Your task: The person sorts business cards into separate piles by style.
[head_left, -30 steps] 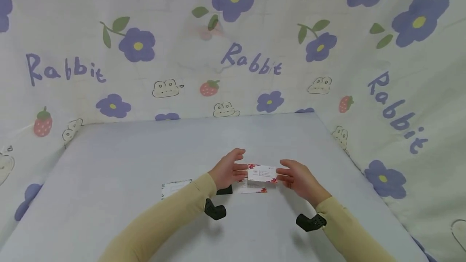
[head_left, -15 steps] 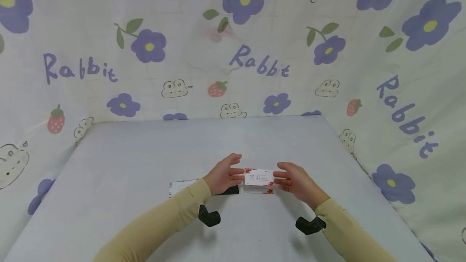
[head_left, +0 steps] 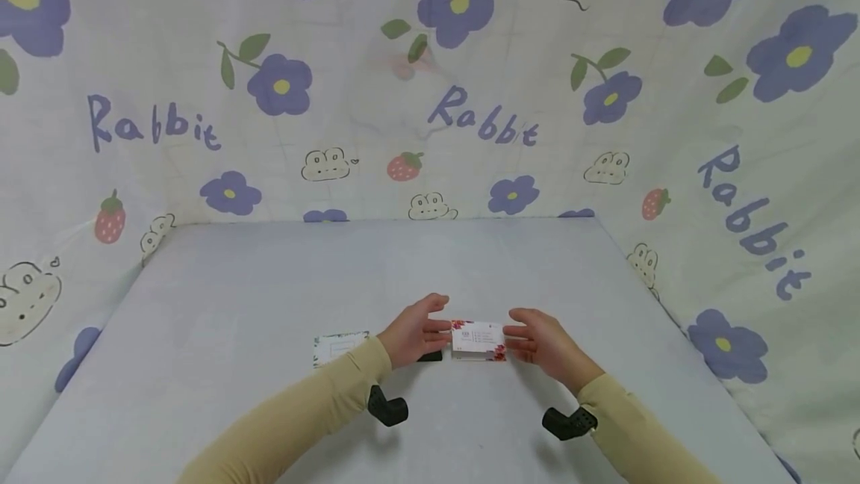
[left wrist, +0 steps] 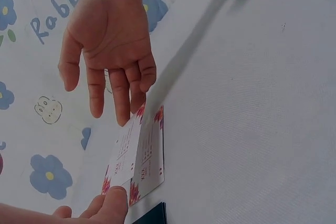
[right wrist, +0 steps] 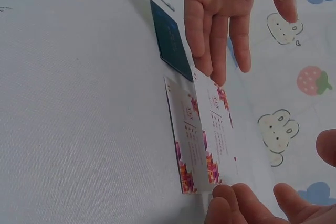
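Observation:
A white business card with red floral corners spans the gap between both hands. The fingertips of my left hand touch its left edge, and those of my right hand touch its right edge. The fingers look fairly straight, with both thumbs raised away from the card. In the wrist views a matching lower card lies on the table just beneath the held card. From the head view this lower one is mostly covered. A dark green card lies close to the left hand, partly hidden by it.
Left of the dark card lies a white card with a leafy border, partly hidden by the left sleeve. All rest on a white table. Behind and beside it hangs a patterned curtain. Each wrist carries a black device.
Both hands have lowered the held card, so it now nearly covers the matching card beneath in the head view. The head view has also shifted slightly.

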`<state>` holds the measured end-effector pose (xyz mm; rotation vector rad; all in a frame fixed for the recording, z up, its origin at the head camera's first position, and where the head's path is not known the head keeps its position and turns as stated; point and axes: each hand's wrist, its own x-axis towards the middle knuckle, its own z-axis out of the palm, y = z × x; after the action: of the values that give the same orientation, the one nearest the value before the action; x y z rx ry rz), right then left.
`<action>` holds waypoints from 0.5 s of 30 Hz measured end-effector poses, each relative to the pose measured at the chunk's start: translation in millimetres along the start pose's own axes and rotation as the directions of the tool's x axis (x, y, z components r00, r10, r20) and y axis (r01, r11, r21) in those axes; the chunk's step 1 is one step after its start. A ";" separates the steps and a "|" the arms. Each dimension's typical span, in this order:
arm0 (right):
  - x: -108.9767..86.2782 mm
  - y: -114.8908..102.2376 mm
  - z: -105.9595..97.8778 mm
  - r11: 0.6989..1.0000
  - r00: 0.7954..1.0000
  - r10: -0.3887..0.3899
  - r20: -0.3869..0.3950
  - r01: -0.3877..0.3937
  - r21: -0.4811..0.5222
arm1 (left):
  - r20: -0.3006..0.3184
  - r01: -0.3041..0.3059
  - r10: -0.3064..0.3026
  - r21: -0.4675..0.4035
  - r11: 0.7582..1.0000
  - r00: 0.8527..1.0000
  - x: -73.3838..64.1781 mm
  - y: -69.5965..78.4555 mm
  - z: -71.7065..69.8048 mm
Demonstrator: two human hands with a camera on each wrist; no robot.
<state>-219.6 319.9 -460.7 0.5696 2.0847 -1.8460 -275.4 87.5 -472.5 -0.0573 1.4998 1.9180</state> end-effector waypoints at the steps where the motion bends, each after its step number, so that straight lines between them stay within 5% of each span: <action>1: 0.9 1.2 0.3 1.000 1.000 0.001 -0.003 -0.001 -0.010 | 0.000 0.000 0.000 0.004 1.000 1.000 -0.1 -0.5 -0.1; 15: 2.7 9.2 6.4 0.989 0.998 -0.042 -0.044 0.035 -0.145 | 0.007 0.022 -0.022 0.034 0.999 1.000 1.1 -9.0 -0.3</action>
<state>-217.7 314.7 -470.9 0.5454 2.2524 -1.6992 -271.5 88.5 -480.6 -0.0508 1.5204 1.8723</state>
